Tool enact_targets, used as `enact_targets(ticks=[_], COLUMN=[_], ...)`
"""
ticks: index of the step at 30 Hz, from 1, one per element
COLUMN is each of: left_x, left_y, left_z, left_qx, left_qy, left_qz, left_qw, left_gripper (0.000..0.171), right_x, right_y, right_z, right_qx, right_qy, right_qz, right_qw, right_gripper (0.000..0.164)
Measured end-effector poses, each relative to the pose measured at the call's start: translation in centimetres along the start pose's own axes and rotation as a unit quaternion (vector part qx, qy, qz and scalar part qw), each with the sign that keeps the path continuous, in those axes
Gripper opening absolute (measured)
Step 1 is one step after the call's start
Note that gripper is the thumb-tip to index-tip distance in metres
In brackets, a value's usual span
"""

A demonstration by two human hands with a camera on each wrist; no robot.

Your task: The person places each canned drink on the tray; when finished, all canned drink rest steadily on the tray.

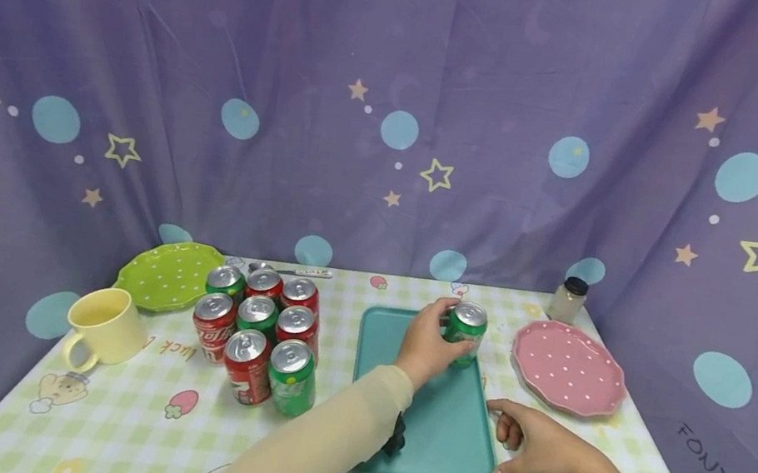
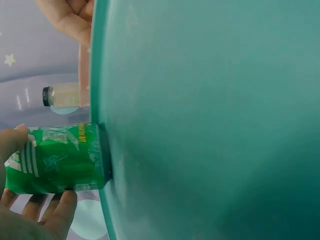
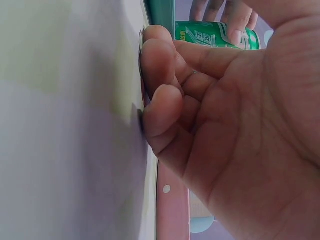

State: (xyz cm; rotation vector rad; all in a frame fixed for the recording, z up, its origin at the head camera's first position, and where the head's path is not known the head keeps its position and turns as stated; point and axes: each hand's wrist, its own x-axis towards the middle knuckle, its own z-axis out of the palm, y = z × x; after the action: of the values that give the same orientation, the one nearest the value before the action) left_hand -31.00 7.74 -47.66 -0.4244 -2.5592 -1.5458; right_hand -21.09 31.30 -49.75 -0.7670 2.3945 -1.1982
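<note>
My left hand (image 1: 432, 343) grips a green soda can (image 1: 468, 328) around its side, thumb on the near side. The can stands upright at the far right corner of a teal tray (image 1: 433, 449), its base right at the rim in the left wrist view. At the tray's right edge rests my right hand (image 1: 540, 447), its index fingertip by the rim and its thumb at the near corner. Its other fingers are loosely curled against the tablecloth in the right wrist view, with nothing inside them.
Left of the tray stand several red and green cans (image 1: 258, 317) in close rows. Farther left are a yellow mug (image 1: 111, 329) and a green plate (image 1: 160, 270). A spoon (image 1: 297, 271) lies behind the cans. On the right are a pink plate (image 1: 569, 367) and a black-lidded jar (image 1: 568, 302).
</note>
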Motion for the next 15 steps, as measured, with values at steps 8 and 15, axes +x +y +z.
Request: enact_targets(ticks=[8, 15], left_x=[-0.9, -4.1], left_y=[1.3, 5.0], left_z=[-1.8, -5.4], left_qx=[-0.019, -0.033], left_qy=[0.006, 0.027], left_qz=[0.009, 0.068], left_qw=[0.9998, 0.9968], left_gripper=[0.073, 0.063], right_x=[0.2, 0.0], right_y=[-0.1, -0.2], right_z=[0.1, 0.1], right_qx=[0.006, 0.003], right_qy=[-0.002, 0.0], right_qz=[0.004, 0.003], right_qw=[1.0, 1.0], right_gripper=[0.101, 0.1])
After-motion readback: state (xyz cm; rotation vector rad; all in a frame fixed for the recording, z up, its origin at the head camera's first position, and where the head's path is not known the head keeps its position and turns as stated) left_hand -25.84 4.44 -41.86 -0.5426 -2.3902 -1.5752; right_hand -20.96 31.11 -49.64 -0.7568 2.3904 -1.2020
